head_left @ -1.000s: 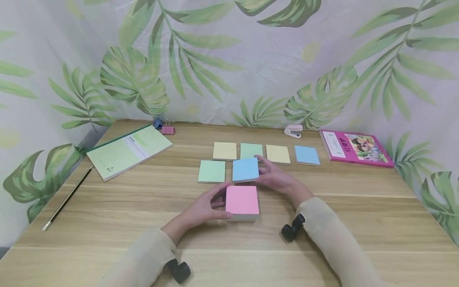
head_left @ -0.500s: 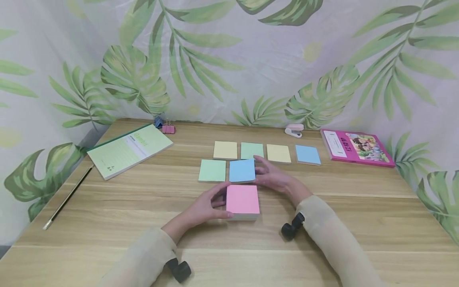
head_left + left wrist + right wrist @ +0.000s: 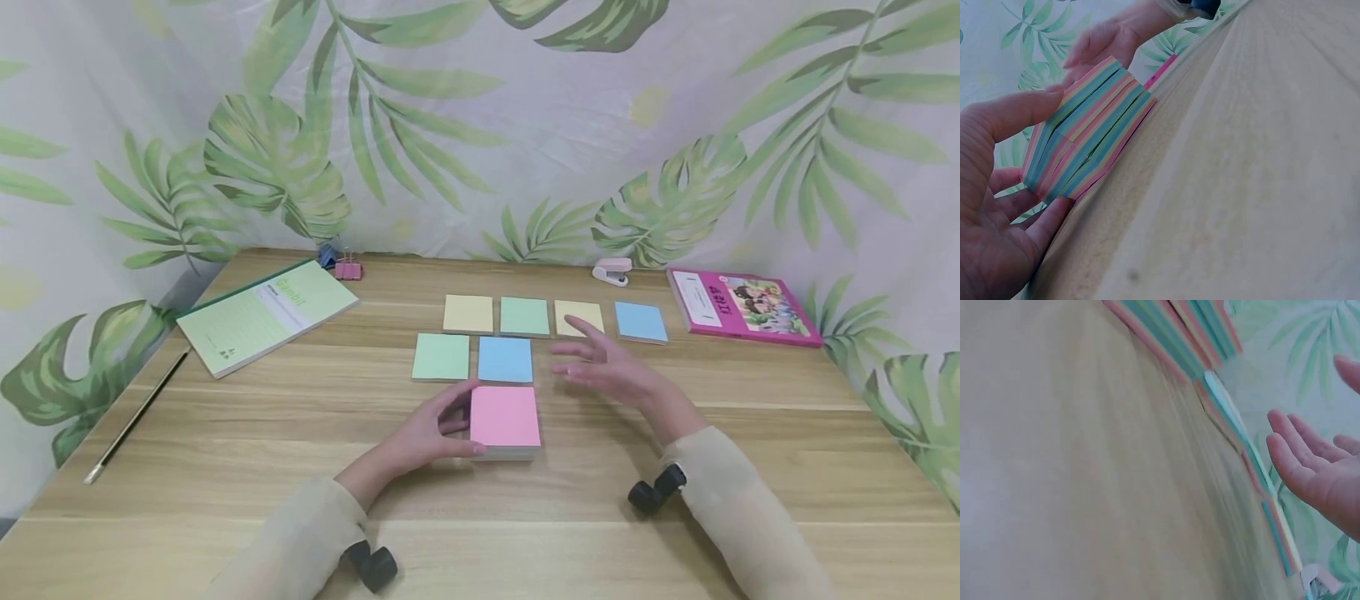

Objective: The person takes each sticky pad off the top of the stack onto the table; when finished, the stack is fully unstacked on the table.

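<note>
A thick block of sticky notes (image 3: 505, 417), pink on top, lies on the table, its left side held by my left hand (image 3: 420, 437) with thumb at the near edge and fingers behind. In the left wrist view the block (image 3: 1091, 134) shows striped pink, yellow, green and blue layers with small gaps. Just beyond it lies a thin blue sticky-note pad (image 3: 506, 360), beside a green pad (image 3: 441, 357). My right hand (image 3: 611, 371) hovers right of the blue pad, fingers spread, holding nothing; the right wrist view also shows this hand (image 3: 1319, 472) apart from the pads.
Behind is a row of pads: yellow (image 3: 468, 315), green (image 3: 525, 317), yellow (image 3: 579, 308) and blue (image 3: 641, 322). A stapler (image 3: 612, 272) and pink book (image 3: 750, 307) stand back right. At left are a green notebook (image 3: 268, 317), pencil (image 3: 138, 414) and binder clips (image 3: 348, 268).
My right hand slid the blue pad left, squaring it beside the green one, then let go and moved right. My left hand keeps its hold on the pink-topped block.
</note>
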Demonstrator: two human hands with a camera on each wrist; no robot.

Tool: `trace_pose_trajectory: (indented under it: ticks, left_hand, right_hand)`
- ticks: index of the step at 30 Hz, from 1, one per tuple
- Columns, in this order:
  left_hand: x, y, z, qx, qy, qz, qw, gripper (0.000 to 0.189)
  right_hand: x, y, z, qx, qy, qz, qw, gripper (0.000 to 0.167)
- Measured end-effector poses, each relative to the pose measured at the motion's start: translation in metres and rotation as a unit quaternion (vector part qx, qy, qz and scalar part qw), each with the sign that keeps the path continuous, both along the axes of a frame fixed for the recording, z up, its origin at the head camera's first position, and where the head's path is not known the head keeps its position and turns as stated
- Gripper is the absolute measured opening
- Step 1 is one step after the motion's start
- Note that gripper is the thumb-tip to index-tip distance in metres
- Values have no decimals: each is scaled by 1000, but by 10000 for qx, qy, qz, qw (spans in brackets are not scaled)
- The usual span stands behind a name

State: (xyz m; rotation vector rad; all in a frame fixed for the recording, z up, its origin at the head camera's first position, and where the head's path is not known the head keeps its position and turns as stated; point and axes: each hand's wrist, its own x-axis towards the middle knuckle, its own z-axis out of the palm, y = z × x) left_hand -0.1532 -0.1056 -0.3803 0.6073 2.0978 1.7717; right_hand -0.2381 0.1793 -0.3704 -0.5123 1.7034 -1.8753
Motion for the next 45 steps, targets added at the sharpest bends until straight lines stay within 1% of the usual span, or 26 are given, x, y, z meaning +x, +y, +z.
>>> trace_pose_trajectory:
  ticks: [3, 5, 7, 11, 16, 17, 19, 22, 24, 26, 27, 29, 30, 32, 35, 38, 41, 44, 45]
  left_hand:
    - [0, -1, 0, 24, -11, -8, 10000, 79]
    - [0, -1, 1, 30, -15, -11, 10000, 79]
    - [1, -1, 1, 19, -24, -12, 10000, 79]
    - [1, 0, 1, 2, -22, -17, 10000, 79]
    - [1, 0, 1, 9, -10, -21, 10000, 79]
    - [1, 0, 1, 10, -4, -27, 10000, 79]
    - [0, 1, 1, 17, 5, -36, 10000, 79]
    - [1, 1, 2, 12, -3, -36, 10000, 79]
    - [0, 1, 1, 34, -9, -37, 10000, 79]
    - [-3, 1, -4, 56, 0, -29, 10000, 80]
    - [-4, 1, -7, 36, 18, -19, 10000, 80]
    - [-6, 0, -15, -115, 117, 57, 9998, 82]
    - [-6, 0, -18, -255, 221, 129, 9993, 82]
    - [-6, -1, -21, -646, 508, 325, 9961, 82]
    - [-3, 0, -21, -1177, 977, 665, 9860, 84]
    - [-1, 1, -22, -1425, 1403, 898, 9757, 85]
    - [1, 3, -25, -1674, 1804, 1080, 9632, 87]
    - [1, 6, -28, -1984, 2061, 1205, 9506, 90]
    - [1, 6, -29, -2058, 2098, 1250, 9476, 90]
  right_hand:
    - [12, -6, 1, 99, 291, 366, 9989, 78]
    - [20, -12, -2, 84, 397, 646, 9971, 80]
    - [27, -18, -5, 147, 484, 844, 9951, 82]
    - [36, -28, -13, 621, 790, 1008, 9898, 88]
    - [44, -35, -18, 1259, 1297, 994, 9785, 92]
    - [46, -36, -17, 1369, 1371, 959, 9764, 93]
    - [52, -39, -11, 1576, 1519, 844, 9721, 92]
    - [61, -44, 1, 1701, 1556, 682, 9707, 89]
    - [65, -46, 6, 1738, 1562, 596, 9705, 86]
    - [64, -46, 4, 1661, 1584, 576, 9716, 83]
    - [63, -45, 1, 1597, 1570, 573, 9729, 82]
    - [58, -41, -7, 1493, 1519, 572, 9754, 80]
    - [56, -39, -11, 1433, 1484, 586, 9767, 79]
    - [52, -33, -18, 1274, 1382, 613, 9803, 79]
    - [49, -23, -21, 1125, 1176, 634, 9846, 80]
    - [48, -13, -21, 820, 905, 697, 9901, 82]
    - [47, -4, -20, 302, 564, 684, 9956, 84]
    - [43, 4, -15, -39, 242, 469, 9986, 85]
    - [41, 6, -13, -105, 161, 367, 9991, 86]
